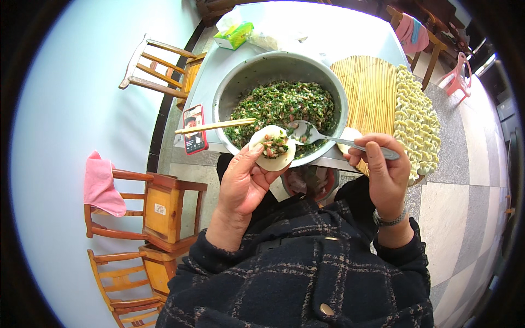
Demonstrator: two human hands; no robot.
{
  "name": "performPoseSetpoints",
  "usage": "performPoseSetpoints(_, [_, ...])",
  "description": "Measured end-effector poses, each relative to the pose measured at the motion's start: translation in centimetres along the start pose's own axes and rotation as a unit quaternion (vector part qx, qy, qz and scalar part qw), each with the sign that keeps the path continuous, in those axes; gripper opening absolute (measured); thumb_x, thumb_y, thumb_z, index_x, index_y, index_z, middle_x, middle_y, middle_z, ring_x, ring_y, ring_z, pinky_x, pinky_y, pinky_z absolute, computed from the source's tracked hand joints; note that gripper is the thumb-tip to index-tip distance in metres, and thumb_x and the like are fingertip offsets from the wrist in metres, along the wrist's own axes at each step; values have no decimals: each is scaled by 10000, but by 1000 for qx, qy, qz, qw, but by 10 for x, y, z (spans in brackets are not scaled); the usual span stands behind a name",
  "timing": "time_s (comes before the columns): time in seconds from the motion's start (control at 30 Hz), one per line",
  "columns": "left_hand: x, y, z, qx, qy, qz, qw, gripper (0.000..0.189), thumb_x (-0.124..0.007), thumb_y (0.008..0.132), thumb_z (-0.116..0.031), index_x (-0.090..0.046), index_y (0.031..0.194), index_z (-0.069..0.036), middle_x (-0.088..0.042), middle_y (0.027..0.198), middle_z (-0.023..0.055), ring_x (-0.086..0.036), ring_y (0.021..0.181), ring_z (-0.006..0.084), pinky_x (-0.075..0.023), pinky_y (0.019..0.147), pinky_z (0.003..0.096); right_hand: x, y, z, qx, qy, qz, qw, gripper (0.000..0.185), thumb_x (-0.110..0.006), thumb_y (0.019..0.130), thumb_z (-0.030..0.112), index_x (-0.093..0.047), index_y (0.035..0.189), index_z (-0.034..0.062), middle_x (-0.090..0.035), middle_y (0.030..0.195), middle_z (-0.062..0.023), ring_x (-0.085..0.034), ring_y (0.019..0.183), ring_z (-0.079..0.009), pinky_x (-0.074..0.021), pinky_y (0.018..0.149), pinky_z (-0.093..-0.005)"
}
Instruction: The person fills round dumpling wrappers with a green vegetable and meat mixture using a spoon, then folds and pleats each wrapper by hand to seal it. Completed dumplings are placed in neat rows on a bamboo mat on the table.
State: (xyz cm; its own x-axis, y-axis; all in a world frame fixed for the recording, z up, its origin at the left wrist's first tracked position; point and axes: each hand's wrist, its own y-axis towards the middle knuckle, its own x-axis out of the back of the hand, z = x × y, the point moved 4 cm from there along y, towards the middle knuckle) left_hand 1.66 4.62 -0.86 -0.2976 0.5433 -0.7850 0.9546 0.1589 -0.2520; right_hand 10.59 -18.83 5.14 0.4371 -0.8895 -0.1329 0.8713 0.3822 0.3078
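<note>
My left hand [246,176] holds a round dumpling wrapper [271,165] with a mound of meat and green filling [275,146] on it, at the near rim of a large metal bowl [218,88]. Chopped green filling [287,98] lies in the bowl. In my right hand [383,172] is the handle of a metal spoon [304,132]; its bowl is beside the wrapper, over the filling. Wooden chopsticks [217,125] cross the bowl's left rim. More wrappers [348,137] lie partly hidden behind the spoon handle. Rows of folded dumplings [416,123] cover the right part of a round slatted tray [365,90].
A phone [194,130] with a red case lies at the table's left edge, under the chopsticks. A tissue pack [234,36] and a plastic bag [266,41] are behind the bowl. A bin [335,180] stands below the table edge; wooden chairs [164,205] are at the left.
</note>
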Motion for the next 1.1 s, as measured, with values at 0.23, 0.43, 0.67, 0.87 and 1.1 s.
performPoseSetpoints(0.23, [-2, 3, 1, -14, 18, 18, 1000, 428, -450, 1069, -113, -421, 1481, 0, -571, 1413, 182, -587, 1297, 321, -527, 1084, 481, -13, -7, 5, 93, -158, 7, 983, 156, -560, 1014, -7, -682, 1105, -44, -701, 943, -100, -672, 828, -141, -534, 750, -261])
performPoseSetpoints(0.43, [-1, 3, 4, -2, 32, -3, 999, 432, -469, 1064, -98, -428, 1488, -26, -582, 1406, 154, -602, 1280, 293, -549, 1056, 463, -15, -6, 4, 133, -210, 16, 969, 160, -622, 947, -50, -688, 1088, -13, -703, 937, -114, -682, 816, -200, -548, 746, -310])
performPoseSetpoints(0.67, [1, 8, 7, 5, 23, 15, 1000, 415, -475, 1064, -95, -449, 1474, -31, -619, 1360, 147, -627, 1246, 287, -571, 1027, 445, -17, -5, 3, 162, -219, 34, 962, 196, -658, 903, -65, -686, 1088, -7, -691, 939, -130, -681, 821, -248, -552, 743, -324])
performPoseSetpoints(0.87, [4, 9, 8, 3, 29, 9, 1000, 395, -473, 1066, -90, -467, 1455, -25, -638, 1326, 149, -641, 1224, 285, -579, 1014, 433, -30, -8, 1, 235, -261, 73, 934, 276, -707, 826, -81, -692, 1087, 7, -683, 972, -125, -675, 823, -270, -561, 733, -353])
performPoseSetpoints(1.1, [10, 12, 5, -10, -7, 43, 999, 352, -462, 1070, -84, -484, 1412, -4, -631, 1330, 152, -651, 1202, 275, -571, 1025, 436, -40, -14, 2, 363, -359, 151, 846, 341, -725, 770, 58, -717, 1111, 45, -681, 1033, -78, -668, 875, -237, -573, 751, -349])
